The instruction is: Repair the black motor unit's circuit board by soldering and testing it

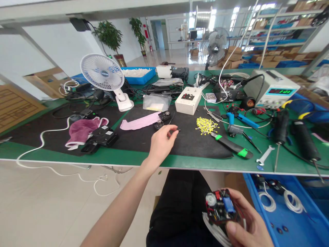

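Observation:
My right hand [246, 216] grips a small circuit board assembly [220, 207] above my lap, near the blue bin. A blue block, a round pale part and red wires show on the board, and a coil of grey-white cable [214, 228] hangs below it. Over the black mat [195, 147] my left hand [163, 142] is closed, thumb and fingers pinched together. A tiny dark tip shows beside its fingertips, too small to name. Just behind that hand lie a black camera-like part [164, 116] and a pink strip [141, 122].
Yellow-tipped pieces [207, 126] lie heaped right of centre, beside a utility knife [232, 145] and an open-end wrench [265, 155]. Electric screwdrivers [280, 127] rest at right. Behind stand a beige box [189, 100], a power supply [269, 87] and a fan [102, 72]. A blue bin [290, 219] sits below.

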A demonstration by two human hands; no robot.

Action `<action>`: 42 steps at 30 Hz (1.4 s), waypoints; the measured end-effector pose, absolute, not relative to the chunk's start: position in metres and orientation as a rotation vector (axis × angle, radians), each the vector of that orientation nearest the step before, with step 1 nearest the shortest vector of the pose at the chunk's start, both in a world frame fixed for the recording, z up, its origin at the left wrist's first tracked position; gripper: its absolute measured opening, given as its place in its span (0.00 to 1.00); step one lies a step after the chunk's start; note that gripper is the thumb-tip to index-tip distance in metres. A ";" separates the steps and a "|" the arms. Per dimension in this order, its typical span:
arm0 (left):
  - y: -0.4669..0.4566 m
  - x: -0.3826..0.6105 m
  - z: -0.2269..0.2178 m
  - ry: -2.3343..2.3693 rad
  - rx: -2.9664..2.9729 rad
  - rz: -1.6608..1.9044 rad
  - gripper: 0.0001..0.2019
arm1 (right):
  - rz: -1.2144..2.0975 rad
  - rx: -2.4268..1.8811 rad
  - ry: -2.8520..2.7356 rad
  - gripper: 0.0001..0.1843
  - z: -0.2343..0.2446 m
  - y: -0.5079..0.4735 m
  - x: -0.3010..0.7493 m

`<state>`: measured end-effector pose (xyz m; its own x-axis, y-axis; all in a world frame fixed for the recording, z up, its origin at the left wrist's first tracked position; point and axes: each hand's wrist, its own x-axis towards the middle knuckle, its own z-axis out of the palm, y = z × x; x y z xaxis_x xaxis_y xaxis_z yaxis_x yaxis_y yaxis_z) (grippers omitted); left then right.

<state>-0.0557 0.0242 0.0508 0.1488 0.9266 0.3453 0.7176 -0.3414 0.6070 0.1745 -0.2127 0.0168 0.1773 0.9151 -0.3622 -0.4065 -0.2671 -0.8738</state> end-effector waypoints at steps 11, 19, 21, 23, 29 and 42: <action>-0.152 -0.032 0.039 1.079 1.566 0.866 0.36 | 1.607 -0.878 -0.361 0.33 0.037 -0.191 0.151; -0.165 -0.010 0.035 1.123 1.491 0.939 0.29 | 1.577 -0.910 -0.519 0.37 0.039 -0.199 0.153; -0.166 -0.006 0.037 1.094 1.440 0.972 0.28 | 1.526 -0.964 -0.546 0.37 0.039 -0.200 0.153; -0.165 -0.002 0.040 1.098 1.378 1.019 0.27 | 1.457 -1.013 -0.615 0.36 0.038 -0.200 0.153; -0.154 -0.005 0.050 1.172 1.208 1.220 0.28 | 1.264 -1.163 -0.730 0.22 0.026 -0.202 0.161; -0.156 -0.008 0.055 1.143 1.270 1.231 0.27 | 1.315 -1.204 -0.698 0.18 0.025 -0.217 0.148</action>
